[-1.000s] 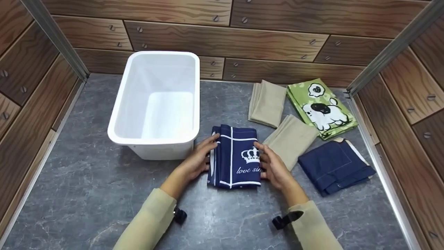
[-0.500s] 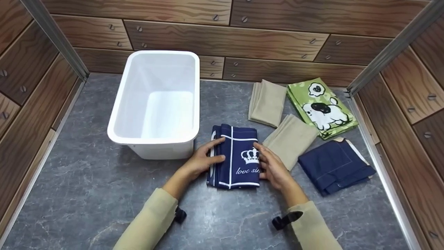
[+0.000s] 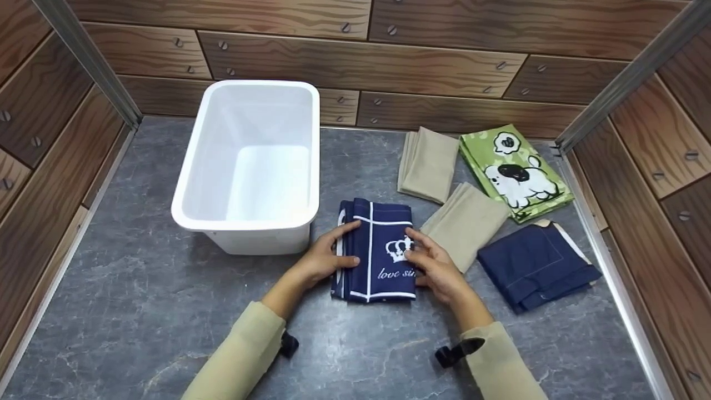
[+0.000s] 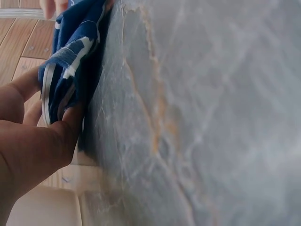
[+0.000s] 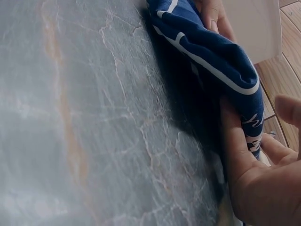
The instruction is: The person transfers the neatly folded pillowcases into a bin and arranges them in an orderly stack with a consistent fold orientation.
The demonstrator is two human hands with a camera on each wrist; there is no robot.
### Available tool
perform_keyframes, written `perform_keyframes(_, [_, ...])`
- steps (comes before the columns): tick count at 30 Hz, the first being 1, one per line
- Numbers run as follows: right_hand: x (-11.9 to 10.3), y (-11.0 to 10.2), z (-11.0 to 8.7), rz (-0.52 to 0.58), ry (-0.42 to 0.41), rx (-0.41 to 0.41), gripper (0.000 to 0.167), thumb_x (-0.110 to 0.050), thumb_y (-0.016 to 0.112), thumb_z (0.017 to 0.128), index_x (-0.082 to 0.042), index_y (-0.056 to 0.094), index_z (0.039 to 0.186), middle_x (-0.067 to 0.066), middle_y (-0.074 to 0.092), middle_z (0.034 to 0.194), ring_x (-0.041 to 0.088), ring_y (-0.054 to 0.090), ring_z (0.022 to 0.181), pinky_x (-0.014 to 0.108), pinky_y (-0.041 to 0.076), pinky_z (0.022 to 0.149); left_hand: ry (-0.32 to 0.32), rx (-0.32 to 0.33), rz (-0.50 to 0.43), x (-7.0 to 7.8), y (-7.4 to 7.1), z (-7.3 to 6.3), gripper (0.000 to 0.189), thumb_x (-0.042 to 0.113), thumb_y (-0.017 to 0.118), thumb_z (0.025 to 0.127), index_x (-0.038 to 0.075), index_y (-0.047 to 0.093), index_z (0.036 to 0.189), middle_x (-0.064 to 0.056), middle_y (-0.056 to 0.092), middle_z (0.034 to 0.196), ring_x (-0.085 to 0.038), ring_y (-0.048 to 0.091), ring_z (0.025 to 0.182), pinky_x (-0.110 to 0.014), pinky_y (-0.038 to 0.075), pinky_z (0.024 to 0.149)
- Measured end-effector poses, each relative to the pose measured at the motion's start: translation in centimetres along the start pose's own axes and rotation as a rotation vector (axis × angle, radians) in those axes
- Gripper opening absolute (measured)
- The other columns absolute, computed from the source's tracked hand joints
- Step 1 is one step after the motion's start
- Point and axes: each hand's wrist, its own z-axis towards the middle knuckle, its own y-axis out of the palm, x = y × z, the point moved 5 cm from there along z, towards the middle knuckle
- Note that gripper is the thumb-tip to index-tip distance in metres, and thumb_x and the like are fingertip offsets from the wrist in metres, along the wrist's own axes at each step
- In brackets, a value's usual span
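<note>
A folded navy cloth (image 3: 383,250) with white lines, a crown and partly covered lettering lies on the grey marbled surface. My left hand (image 3: 319,258) holds its left edge, two fingertips on top and other fingers hidden at the side. In the left wrist view, the fingers of the left hand (image 4: 37,136) are on both sides of the layered cloth (image 4: 68,61). On the opposite edge, my right hand (image 3: 441,272) grips the cloth beside the crown, partly covering the lettering. The right wrist view shows a finger of the right hand (image 5: 263,188) underneath the cloth (image 5: 211,52).
A white plastic bin (image 3: 244,225) stands to the left. Right of the cloth lie a tan folded cloth (image 3: 466,219), another tan folded cloth (image 3: 430,166), a green dog-print cloth (image 3: 514,172) and a second navy folded cloth (image 3: 536,266). Wood-patterned walls (image 3: 433,66) enclose the surface.
My left fingertips have come from the cloth's left side onto its top. My right thumb has moved onto the crown side. The cloth has barely moved.
</note>
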Motion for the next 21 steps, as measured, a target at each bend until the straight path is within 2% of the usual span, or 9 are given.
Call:
perform_keyframes(6, [0.23, -0.23, 0.13, -0.035, -0.025, 0.011, 0.078, 0.005, 0.062, 0.090, -0.018, 0.031, 0.157, 0.017, 0.053, 0.136, 0.025, 0.068, 0.097, 0.046, 0.061, 0.075, -0.013, 0.019, 0.030, -0.08, 0.05, -0.14, 0.077, -0.008, 0.074, 0.078, 0.012, 0.048, 0.148, -0.022, 0.043, 0.147, -0.033, 0.052, 0.124, -0.037, 0.052, 0.098])
perform_keyframes(21, [0.32, -0.32, 0.18, -0.038, -0.030, 0.011, 0.080, 0.009, 0.061, 0.087, -0.017, 0.031, 0.157, 0.021, 0.050, 0.140, 0.025, 0.069, 0.097, 0.045, 0.061, 0.076, -0.025, 0.049, 0.062, -0.28, 0.05, -0.22, 0.073, -0.007, 0.072, 0.079, 0.009, 0.049, 0.146, -0.024, 0.044, 0.143, -0.030, 0.057, 0.116, -0.035, 0.055, 0.094])
